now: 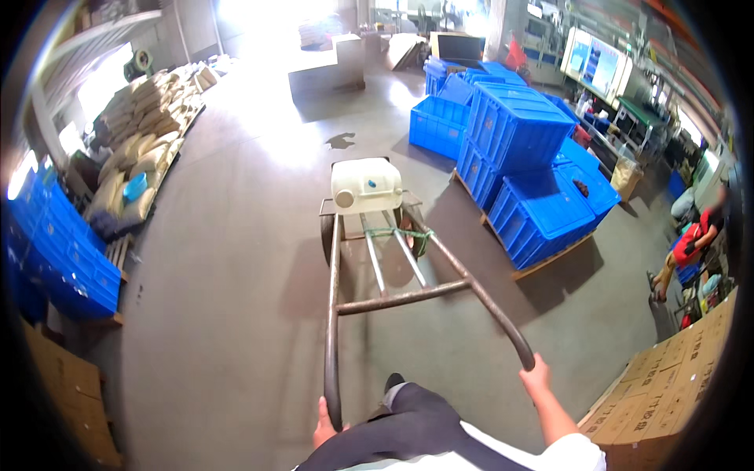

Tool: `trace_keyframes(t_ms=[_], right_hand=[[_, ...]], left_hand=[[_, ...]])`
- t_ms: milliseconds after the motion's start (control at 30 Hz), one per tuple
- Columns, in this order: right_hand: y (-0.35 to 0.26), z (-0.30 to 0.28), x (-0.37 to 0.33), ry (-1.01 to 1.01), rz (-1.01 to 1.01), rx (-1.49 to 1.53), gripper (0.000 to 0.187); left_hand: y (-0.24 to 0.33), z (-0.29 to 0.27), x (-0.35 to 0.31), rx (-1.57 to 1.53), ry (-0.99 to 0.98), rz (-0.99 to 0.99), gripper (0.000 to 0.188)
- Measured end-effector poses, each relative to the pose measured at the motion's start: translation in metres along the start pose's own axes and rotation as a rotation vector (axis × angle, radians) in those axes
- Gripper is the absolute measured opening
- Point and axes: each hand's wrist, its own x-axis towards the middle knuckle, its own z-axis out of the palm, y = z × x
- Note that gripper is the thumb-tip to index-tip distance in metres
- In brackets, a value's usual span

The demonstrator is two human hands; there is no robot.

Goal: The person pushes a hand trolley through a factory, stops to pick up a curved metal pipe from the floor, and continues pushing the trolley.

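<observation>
A two-wheeled metal handcart point(402, 298) stretches out ahead of me, its two long bars curving back toward my body. At its far end sits a white plastic jerrycan point(366, 187) with a round cap on its near side. Green rope point(399, 232) is tied across the bars just below the can. My left hand point(324, 425) is closed round the end of the left handle. The end of the right handle is in my right hand point(536, 377), fingers wrapped round it.
Stacked blue plastic crates point(518, 125) stand on a pallet to the right of the cart. Filled sacks point(145, 133) and more blue crates point(67, 243) line the left. Cardboard cartons point(667, 377) rise at the lower right, near a person in red point(691, 243). A large box point(328, 74) lies ahead.
</observation>
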Motion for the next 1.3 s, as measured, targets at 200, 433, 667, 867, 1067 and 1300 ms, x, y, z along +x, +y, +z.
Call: trace_keyframes(t_ms=[200, 433, 667, 867, 1067, 1300], right_hand=[[-0.184, 0.04, 0.141, -0.032, 0.05, -0.071, 0.029], [-0.369, 0.072, 0.328, 0.022, -0.025, -0.065, 0.032], [-0.536, 0.153, 0.492, 0.021, 0.038, -0.057, 0.032], [-0.709, 0.195, 0.618, 0.01, 0.072, -0.077, 0.028], [-0.861, 0.264, 0.735, -0.026, 0.108, 0.062, 0.042], [-1.063, 0.288, 0.891, -0.257, 0.267, 0.425, 0.071]], left_hand=[[0.112, -0.049, 0.217, -0.002, -0.034, 0.079, 0.089], [0.242, -0.075, 0.454, -0.065, -0.08, 0.103, 0.091], [0.346, -0.104, 0.699, 0.009, -0.101, 0.108, 0.09], [0.423, -0.135, 0.915, -0.027, -0.08, 0.233, 0.088], [0.522, -0.186, 1.128, 0.054, -0.099, 0.14, 0.086], [0.656, -0.246, 1.393, 0.084, -0.084, 0.307, 0.083]])
